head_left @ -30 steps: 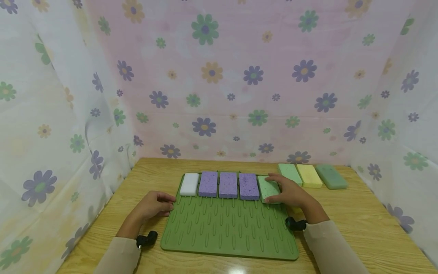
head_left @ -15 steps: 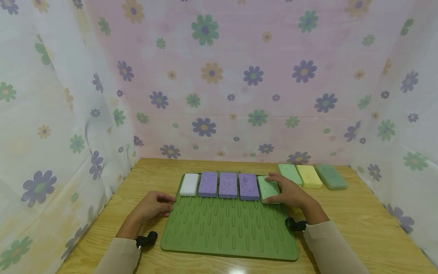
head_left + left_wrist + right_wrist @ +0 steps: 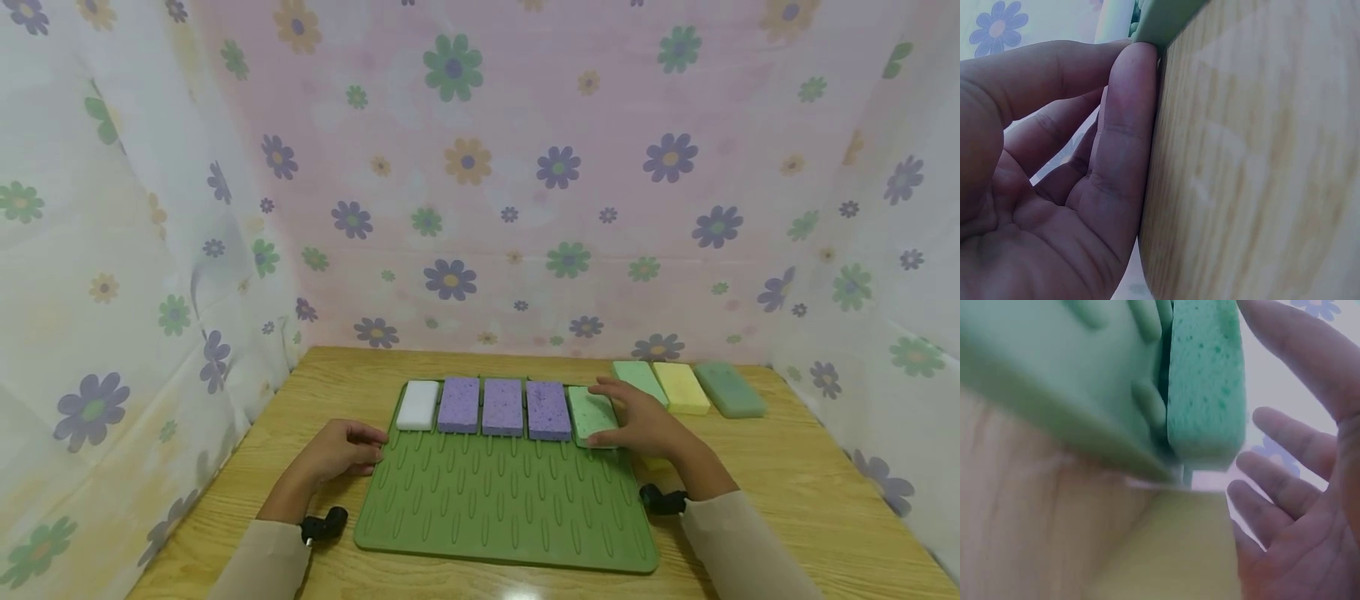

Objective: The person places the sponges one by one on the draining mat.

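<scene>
A green ridged mat (image 3: 495,508) lies flat on the table, with a row of sponges along its far edge. From the left come a white sponge (image 3: 417,406), three purple sponges (image 3: 502,407) and a speckled green sponge (image 3: 591,414) at the far right corner. My right hand (image 3: 648,421) is beside that green sponge, its fingers spread; the right wrist view shows a gap between most fingers and the sponge (image 3: 1205,387). Fairly straight fingers of my left hand (image 3: 337,450) rest on the table, tips touching the mat's left edge (image 3: 1169,22).
Behind my right hand, a second light green sponge (image 3: 640,382), a yellow sponge (image 3: 680,388) and a darker green sponge (image 3: 730,390) lie at the table's back right. Another yellow piece (image 3: 1175,550) sits close to the mat's right edge. Flowered cloth (image 3: 480,200) encloses the table.
My right hand has loosened from the green sponge at the mat's corner and shifted slightly right. The sponge stays in place. My left hand holds the same spot at the mat's edge.
</scene>
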`<action>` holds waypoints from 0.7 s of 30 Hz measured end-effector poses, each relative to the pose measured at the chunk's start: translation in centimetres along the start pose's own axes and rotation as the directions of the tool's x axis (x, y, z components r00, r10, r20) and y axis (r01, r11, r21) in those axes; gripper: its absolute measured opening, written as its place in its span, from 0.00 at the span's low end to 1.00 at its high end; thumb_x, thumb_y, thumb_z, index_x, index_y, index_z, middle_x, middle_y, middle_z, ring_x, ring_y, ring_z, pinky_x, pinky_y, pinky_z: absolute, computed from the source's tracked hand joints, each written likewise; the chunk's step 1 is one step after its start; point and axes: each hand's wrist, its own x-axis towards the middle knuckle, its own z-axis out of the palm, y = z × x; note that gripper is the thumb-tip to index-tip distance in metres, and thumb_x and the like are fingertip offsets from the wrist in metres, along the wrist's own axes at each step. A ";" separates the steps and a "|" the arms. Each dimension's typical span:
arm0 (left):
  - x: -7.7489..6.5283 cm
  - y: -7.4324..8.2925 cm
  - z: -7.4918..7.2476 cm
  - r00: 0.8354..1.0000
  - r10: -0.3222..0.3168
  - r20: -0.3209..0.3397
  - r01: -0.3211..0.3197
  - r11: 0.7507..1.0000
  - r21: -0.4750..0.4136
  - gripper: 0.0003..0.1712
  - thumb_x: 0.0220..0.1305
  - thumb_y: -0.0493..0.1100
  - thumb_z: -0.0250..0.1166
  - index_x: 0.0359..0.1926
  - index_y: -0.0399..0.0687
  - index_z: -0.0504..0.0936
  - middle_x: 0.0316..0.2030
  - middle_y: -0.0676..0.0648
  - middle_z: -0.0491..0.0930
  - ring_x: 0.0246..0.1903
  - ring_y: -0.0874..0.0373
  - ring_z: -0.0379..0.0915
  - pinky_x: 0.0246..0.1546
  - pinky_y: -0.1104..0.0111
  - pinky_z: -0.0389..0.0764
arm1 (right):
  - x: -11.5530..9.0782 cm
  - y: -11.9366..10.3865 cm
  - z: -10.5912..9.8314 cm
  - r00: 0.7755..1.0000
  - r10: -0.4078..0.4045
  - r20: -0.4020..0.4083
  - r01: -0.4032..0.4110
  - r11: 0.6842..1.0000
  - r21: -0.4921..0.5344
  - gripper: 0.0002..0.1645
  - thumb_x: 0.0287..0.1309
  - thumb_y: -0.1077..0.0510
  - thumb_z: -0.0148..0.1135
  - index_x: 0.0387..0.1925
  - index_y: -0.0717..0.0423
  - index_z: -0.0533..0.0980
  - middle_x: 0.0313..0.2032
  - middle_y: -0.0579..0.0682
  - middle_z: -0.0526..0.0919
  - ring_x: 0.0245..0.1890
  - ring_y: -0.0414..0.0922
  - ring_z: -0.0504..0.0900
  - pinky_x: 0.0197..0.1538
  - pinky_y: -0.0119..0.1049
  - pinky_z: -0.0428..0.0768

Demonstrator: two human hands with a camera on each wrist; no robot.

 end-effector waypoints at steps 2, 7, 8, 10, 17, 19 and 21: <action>0.0 0.0 0.0 1.000 -0.001 -0.002 0.001 1.000 0.003 0.20 0.68 0.36 0.69 0.59 0.33 0.83 0.47 0.39 0.82 0.39 0.54 0.84 0.42 0.61 0.89 | -0.4 0.0 -0.3 1.000 -0.005 -0.013 0.006 1.000 0.013 0.58 0.49 0.34 0.79 0.76 0.54 0.66 0.79 0.59 0.58 0.78 0.66 0.56 0.67 0.71 0.69; 0.0 -0.1 -0.1 1.000 0.000 -0.003 0.000 1.000 0.003 0.20 0.68 0.36 0.69 0.58 0.33 0.83 0.46 0.39 0.83 0.39 0.54 0.84 0.42 0.61 0.90 | -1.4 0.1 -1.2 0.999 -0.002 -0.036 0.003 1.000 0.031 0.55 0.51 0.36 0.79 0.75 0.52 0.68 0.78 0.59 0.60 0.76 0.66 0.61 0.65 0.70 0.73; 0.0 -0.1 -0.1 1.000 0.000 -0.003 0.000 1.000 0.002 0.20 0.68 0.36 0.69 0.58 0.33 0.83 0.46 0.39 0.83 0.39 0.54 0.84 0.42 0.61 0.90 | -1.6 0.1 -1.4 0.999 -0.001 -0.039 0.002 1.000 0.030 0.54 0.51 0.37 0.79 0.74 0.52 0.69 0.78 0.59 0.61 0.75 0.66 0.61 0.64 0.69 0.73; 0.0 -0.1 -0.1 1.000 -0.001 -0.005 0.001 1.000 0.001 0.19 0.68 0.36 0.69 0.58 0.33 0.83 0.45 0.40 0.83 0.39 0.54 0.84 0.41 0.61 0.90 | -2.0 0.3 -1.5 0.999 -0.004 -0.049 0.005 1.000 0.016 0.53 0.51 0.37 0.79 0.74 0.50 0.69 0.77 0.58 0.62 0.75 0.66 0.63 0.64 0.69 0.74; 0.0 -0.2 -0.1 1.000 -0.006 -0.003 0.006 1.000 0.000 0.20 0.68 0.36 0.69 0.59 0.33 0.82 0.46 0.39 0.83 0.39 0.54 0.84 0.42 0.60 0.90 | -3.2 1.4 -2.2 0.998 -0.001 -0.066 0.003 1.000 0.030 0.51 0.50 0.37 0.80 0.73 0.45 0.70 0.76 0.56 0.66 0.74 0.66 0.63 0.64 0.72 0.72; 0.0 -0.2 0.0 1.000 -0.009 -0.003 0.009 1.000 0.002 0.20 0.68 0.36 0.69 0.59 0.33 0.82 0.47 0.39 0.83 0.40 0.53 0.84 0.42 0.60 0.90 | -3.6 1.8 -2.3 0.998 0.009 -0.065 -0.008 1.000 0.021 0.52 0.50 0.36 0.80 0.73 0.46 0.70 0.76 0.56 0.65 0.74 0.67 0.63 0.64 0.73 0.71; 0.0 -0.1 0.0 1.000 -0.011 -0.004 0.011 1.000 0.004 0.20 0.69 0.37 0.69 0.59 0.34 0.82 0.48 0.39 0.82 0.40 0.53 0.84 0.42 0.60 0.90 | -4.0 2.0 -2.5 0.998 0.017 -0.066 -0.016 1.000 0.014 0.52 0.51 0.37 0.80 0.74 0.48 0.69 0.76 0.57 0.65 0.74 0.68 0.62 0.63 0.74 0.71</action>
